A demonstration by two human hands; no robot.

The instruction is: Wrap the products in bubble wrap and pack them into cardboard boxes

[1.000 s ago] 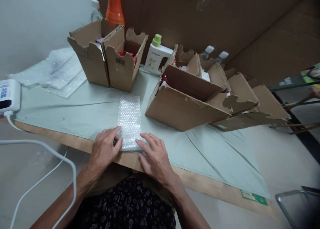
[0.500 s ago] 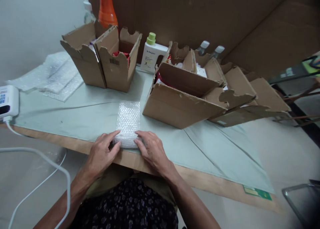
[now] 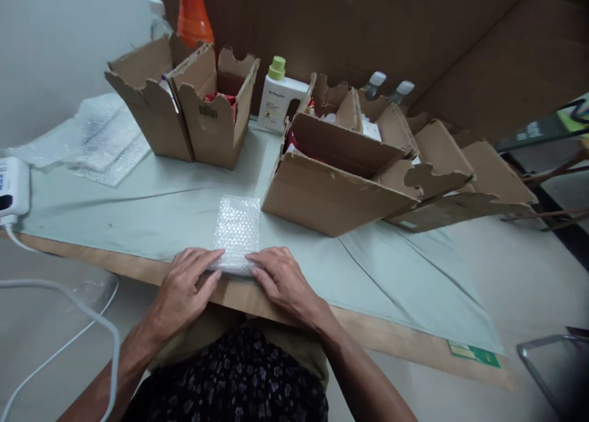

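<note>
A strip of clear bubble wrap (image 3: pixel 237 226) lies on the pale green cloth near the table's front edge, its near end folded into a thicker roll. My left hand (image 3: pixel 186 285) grips the left end of that roll, fingers over the top and thumb at the near side. On the opposite end, my right hand (image 3: pixel 286 282) pinches the roll between fingers and thumb. Whether anything is wrapped inside I cannot tell. The far part of the strip lies flat between and beyond both hands.
Cardboard boxes (image 3: pixel 340 195) holding items stand beyond my right hand, and two more boxes (image 3: pixel 209 121) stand at the back left. Between them is a white bottle with a green cap (image 3: pixel 280 100). Bubble wrap sheets (image 3: pixel 103 143) and a white device (image 3: pixel 13 186) with a cable lie left.
The flat part of the bubble wrap is shorter now, its far edge having come nearer to me. Both hands stay on the roll, with fingers slightly lowered.
</note>
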